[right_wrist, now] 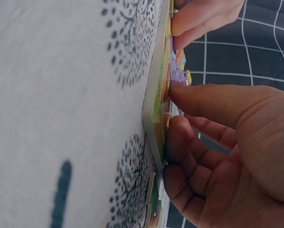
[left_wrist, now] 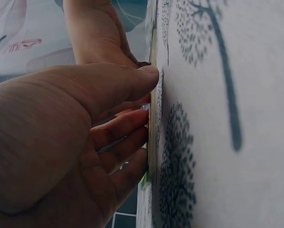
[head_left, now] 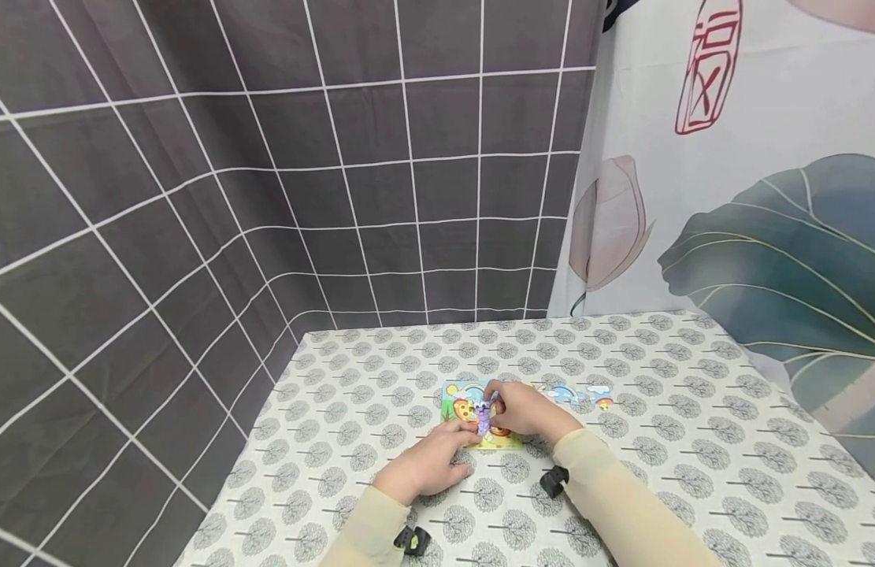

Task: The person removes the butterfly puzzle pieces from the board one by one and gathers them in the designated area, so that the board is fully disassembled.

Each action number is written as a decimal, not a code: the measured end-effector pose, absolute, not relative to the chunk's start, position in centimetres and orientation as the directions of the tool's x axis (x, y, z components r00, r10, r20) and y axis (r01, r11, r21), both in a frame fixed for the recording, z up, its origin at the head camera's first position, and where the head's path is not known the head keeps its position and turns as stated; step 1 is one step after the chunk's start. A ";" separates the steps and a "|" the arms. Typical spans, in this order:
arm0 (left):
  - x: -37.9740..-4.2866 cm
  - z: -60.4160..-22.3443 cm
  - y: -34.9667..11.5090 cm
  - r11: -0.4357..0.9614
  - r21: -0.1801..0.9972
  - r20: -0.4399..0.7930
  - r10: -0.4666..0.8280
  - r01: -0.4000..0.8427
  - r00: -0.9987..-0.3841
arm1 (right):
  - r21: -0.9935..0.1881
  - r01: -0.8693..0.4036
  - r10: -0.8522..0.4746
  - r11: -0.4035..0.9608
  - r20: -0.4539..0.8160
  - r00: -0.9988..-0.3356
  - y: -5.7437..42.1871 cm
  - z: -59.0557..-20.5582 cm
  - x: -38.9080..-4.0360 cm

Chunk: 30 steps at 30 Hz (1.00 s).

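Note:
A colourful picture board (head_left: 508,443) with rounded corners and pizza pictures lies flat on the tablecloth. On it is a purple cartoon-figure piece (head_left: 483,419), whose edge stands up from the board in the right wrist view. My right hand (head_left: 525,408) pinches this piece between thumb and curled fingers, its lower knuckles close over the board. From the near left, my left hand (head_left: 430,463) reaches in with fingers extended. Those fingertips (left_wrist: 141,118) rest at the board and the purple piece's lower left side, while the thumb lies apart near the cloth.
Right of the board lie flat pieces with a rainbow (head_left: 565,393) and a small pizza-like picture (head_left: 605,404), partly behind my right hand. A tree-print tablecloth (head_left: 366,488) covers the table. Dark grid curtain (head_left: 423,197) hangs behind and left, a white leaf-print curtain (head_left: 635,94) at right.

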<state>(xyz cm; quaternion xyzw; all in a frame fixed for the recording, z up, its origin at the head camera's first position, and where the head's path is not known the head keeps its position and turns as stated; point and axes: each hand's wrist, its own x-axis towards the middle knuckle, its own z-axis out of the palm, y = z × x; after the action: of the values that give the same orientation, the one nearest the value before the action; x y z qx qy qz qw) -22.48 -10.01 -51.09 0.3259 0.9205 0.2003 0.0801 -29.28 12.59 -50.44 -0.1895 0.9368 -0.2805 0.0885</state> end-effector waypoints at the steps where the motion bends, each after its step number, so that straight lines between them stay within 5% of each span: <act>1: -22.5 -51.1 -10.0 0.707 0.423 -0.016 0.631 0.567 -0.775 | -0.561 -0.303 -0.402 0.770 -0.059 -0.914 12.6 -50.5 -29.3; 30: -22.6 -51.2 -10.1 0.691 0.447 -0.014 0.640 0.568 -0.768 | -0.507 -0.305 -0.314 0.806 0.070 -0.947 12.1 -50.4 -30.4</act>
<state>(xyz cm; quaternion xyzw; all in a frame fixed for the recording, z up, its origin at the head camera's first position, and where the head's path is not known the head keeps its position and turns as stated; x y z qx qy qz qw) -22.55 -10.09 -51.16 0.3298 0.9157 0.2135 0.0847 -30.44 12.12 -50.43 -0.1630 0.9503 -0.2651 0.0084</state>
